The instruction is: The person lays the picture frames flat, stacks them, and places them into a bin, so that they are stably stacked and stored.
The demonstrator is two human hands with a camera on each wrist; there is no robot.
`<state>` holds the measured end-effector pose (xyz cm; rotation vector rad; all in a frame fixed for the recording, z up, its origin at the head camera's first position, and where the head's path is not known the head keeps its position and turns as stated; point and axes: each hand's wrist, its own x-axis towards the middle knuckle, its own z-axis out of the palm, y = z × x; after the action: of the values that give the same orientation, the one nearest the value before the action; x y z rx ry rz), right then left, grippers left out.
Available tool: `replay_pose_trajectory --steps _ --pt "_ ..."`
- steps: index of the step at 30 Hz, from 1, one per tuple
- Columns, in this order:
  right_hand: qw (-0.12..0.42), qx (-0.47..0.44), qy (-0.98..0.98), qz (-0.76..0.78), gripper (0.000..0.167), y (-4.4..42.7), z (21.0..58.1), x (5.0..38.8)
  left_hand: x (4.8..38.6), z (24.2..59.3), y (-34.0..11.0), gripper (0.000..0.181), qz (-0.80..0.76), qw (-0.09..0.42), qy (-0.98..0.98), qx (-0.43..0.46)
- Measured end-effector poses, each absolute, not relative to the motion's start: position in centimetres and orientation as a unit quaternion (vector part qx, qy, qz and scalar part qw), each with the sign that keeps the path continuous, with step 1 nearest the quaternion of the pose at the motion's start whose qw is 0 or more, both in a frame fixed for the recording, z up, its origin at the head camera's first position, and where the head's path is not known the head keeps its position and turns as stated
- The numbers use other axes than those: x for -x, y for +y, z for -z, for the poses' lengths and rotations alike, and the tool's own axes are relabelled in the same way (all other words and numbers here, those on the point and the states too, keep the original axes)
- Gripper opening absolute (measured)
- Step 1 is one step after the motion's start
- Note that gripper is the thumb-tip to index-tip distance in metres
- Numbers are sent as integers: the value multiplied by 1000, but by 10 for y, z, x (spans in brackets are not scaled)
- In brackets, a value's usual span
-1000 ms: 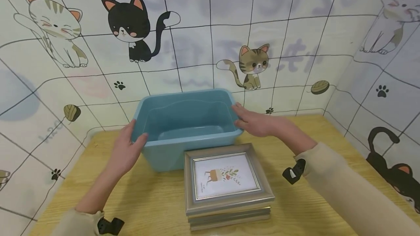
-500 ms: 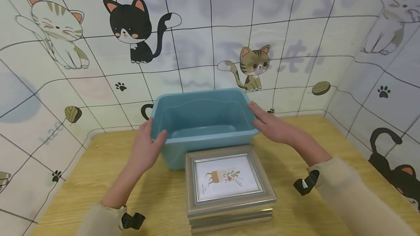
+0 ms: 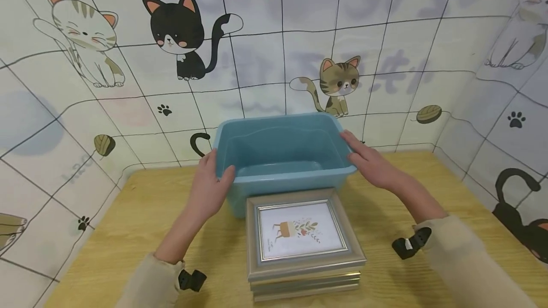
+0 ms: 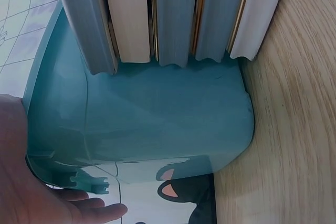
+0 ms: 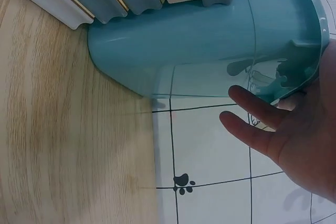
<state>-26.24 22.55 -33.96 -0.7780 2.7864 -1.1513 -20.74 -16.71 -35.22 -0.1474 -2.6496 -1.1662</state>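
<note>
A light-blue plastic storage bin [image 3: 291,177] stands upright near the back wall, its visible inside bare. My left hand [image 3: 207,189] holds the bin's left front corner, thumb over the rim and fingers outside. My right hand [image 3: 374,165] rests against the right side of the rim. In the right wrist view, the right hand's fingers [image 5: 252,129] are straight and spread below the rim. Several photo frames [image 3: 304,236] lie stacked directly before the bin; the top one shows a plant drawing. Edges of the stacked frames also appear in the left wrist view.
Underneath is a light wood-grain table [image 3: 137,222]. A white wall covering [image 3: 261,70] with cartoon cats and grid lines rises behind and at both sides. Both wrists carry small black cameras [image 3: 192,279]. The stack sits between the two forearms.
The bin has slid rightward across the table, both hands moving with it. It now sits more squarely behind the frame stack, which has stayed in place. The head view has shifted slightly.
</note>
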Motion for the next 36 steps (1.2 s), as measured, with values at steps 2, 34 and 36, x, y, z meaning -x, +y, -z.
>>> replay_pose_trajectory --steps 2,34,36 --pt "14 246 895 371 61 230 339 263 210 352 -163 75 400 121 -907 54" --pt "-184 263 889 325 85 236 338 182 125 336 -171 82 314 289 -895 127" --pt "-194 279 879 334 88 236 345 173 117 339 -170 82 319 291 -892 135"
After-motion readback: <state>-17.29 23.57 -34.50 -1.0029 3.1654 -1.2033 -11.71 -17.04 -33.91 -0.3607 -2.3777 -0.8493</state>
